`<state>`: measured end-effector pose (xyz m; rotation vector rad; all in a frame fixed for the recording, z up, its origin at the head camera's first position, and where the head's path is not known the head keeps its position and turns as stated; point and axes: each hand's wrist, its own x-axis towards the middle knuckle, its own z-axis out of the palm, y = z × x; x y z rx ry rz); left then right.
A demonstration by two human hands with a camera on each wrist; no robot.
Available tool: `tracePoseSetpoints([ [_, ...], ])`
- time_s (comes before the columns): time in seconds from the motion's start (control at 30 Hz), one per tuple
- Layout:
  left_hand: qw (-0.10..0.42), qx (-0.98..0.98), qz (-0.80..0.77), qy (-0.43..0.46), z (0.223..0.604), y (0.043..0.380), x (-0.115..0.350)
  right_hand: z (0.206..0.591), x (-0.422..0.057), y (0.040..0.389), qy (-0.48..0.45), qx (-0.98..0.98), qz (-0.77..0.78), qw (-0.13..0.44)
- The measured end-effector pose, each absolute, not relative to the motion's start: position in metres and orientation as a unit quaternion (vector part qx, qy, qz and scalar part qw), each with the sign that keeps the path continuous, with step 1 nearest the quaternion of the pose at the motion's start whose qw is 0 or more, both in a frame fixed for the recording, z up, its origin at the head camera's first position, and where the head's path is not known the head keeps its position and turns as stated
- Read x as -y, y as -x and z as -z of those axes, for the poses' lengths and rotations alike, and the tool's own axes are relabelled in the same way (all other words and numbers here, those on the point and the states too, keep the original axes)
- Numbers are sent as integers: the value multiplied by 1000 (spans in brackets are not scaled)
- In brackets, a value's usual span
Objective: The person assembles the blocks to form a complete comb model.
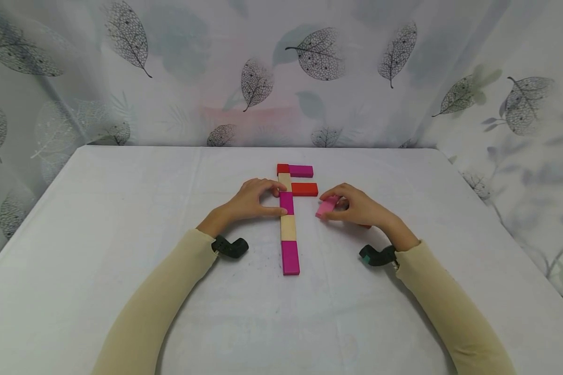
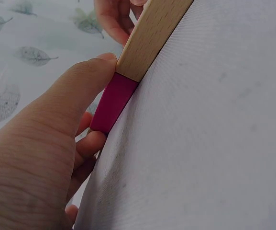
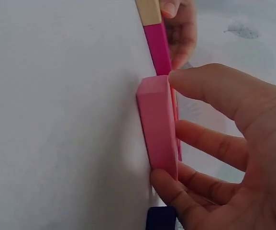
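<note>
Between the left hand [image 1: 251,199] and the right hand [image 1: 360,205]: pink block [image 1: 327,207], apart from the row of blocks [image 1: 288,228].

Right hand pinches the pink block by its two ends and is the nearer hand to it; left hand grips a magenta block [image 1: 286,203] within the row. The hands are well apart. Pink block lies to the left hand's right, its long axis slanting to the row, which runs from near to far between the hands. Beyond the pink block, a red block [image 1: 305,189] points from the row toward the right-hand side (contact between pink block and tablecloth [image 1: 122,250] cannot be confirmed). No brand, label or writing is legible.
</note>
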<state>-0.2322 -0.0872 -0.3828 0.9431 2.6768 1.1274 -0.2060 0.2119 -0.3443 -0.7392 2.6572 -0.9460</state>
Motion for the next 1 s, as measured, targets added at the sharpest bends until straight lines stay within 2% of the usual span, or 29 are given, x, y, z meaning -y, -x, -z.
tracePoseSetpoints([
  [0.37, 44, -874, -373, -309, 382, 230, 88, 341, -218, 205, 315, -883, 307, 164],
  [1.0, 42, -876, -367, -311, 383, 233, 86, 342, -220, 209, 324, -883, 309, 139],
])
